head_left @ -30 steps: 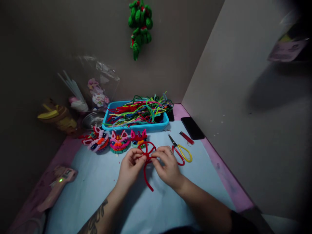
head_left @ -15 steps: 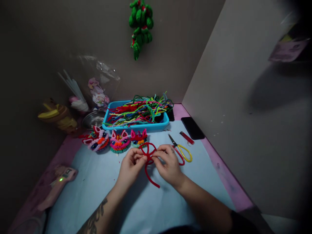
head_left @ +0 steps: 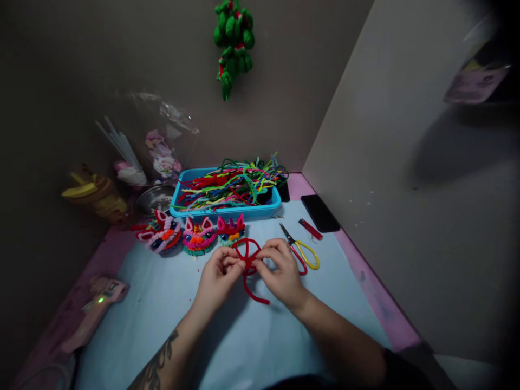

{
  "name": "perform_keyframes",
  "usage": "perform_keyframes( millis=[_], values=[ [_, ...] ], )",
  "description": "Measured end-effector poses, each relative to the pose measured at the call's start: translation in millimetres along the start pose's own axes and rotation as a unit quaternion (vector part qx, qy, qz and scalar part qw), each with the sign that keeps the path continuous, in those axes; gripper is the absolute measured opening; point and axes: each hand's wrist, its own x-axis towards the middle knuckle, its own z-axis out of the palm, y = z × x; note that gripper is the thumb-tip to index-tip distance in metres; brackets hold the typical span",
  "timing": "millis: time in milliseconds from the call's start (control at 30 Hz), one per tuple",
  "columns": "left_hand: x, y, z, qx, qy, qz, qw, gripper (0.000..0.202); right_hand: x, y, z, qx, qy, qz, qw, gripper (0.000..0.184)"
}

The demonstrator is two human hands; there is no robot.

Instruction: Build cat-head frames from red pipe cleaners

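Observation:
A red pipe cleaner (head_left: 255, 296), bent into a ring of loops with a loose tail hanging below, is held above the light blue table covering. My left hand (head_left: 221, 273) pinches its left side between thumb and fingers. On the other side my right hand (head_left: 280, 271) also has thumb and fingers closed on it. The fingertips hide part of the looped centre. Just behind the hands sit colourful pipe-cleaner animal heads: a pink one with a teal base (head_left: 199, 236), a smaller red one (head_left: 231, 230) and a larger pink and lilac one (head_left: 162, 235).
A blue tray (head_left: 227, 213) full of pipe cleaners stands at the back. Scissors (head_left: 306, 254), a red lighter-like object (head_left: 311, 229) and a black phone (head_left: 320, 213) lie to the right. A metal bowl (head_left: 148, 201) and a pink device (head_left: 95, 311) are leftward. Walls close the back and right.
The red tail below the loops has swung right and up, its end now pointing more sideways. Both hands keep their pinch, nearly in place.

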Motion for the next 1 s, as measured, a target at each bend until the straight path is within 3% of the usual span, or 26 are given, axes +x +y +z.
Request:
perform_keyframes(
  millis=[267,467,700,1000],
  values=[
    [-0.6,-0.7,1.4,-0.019,0.009,-0.008,1.0,0.032,-0.8,-0.4,-0.1,-0.05,0.0,-0.06,0.997,0.007],
    [-0.1,-2.5,1.3,-0.055,0.017,-0.02,0.998,0.035,-1.3,-4.0,0.0,-0.009,-0.037,-0.047,0.998,0.011],
    [0.3,-2.4,0.9,-0.085,0.029,-0.015,0.996,0.036,-2.0,-6.6,3.8,-0.022,-0.02,-0.072,0.997,0.012],
    [-0.3,-2.6,2.3,-0.105,0.006,-0.031,0.994,0.039,-2.8,-5.8,0.7,-0.014,0.001,-0.074,0.997,0.014]
  ],
)
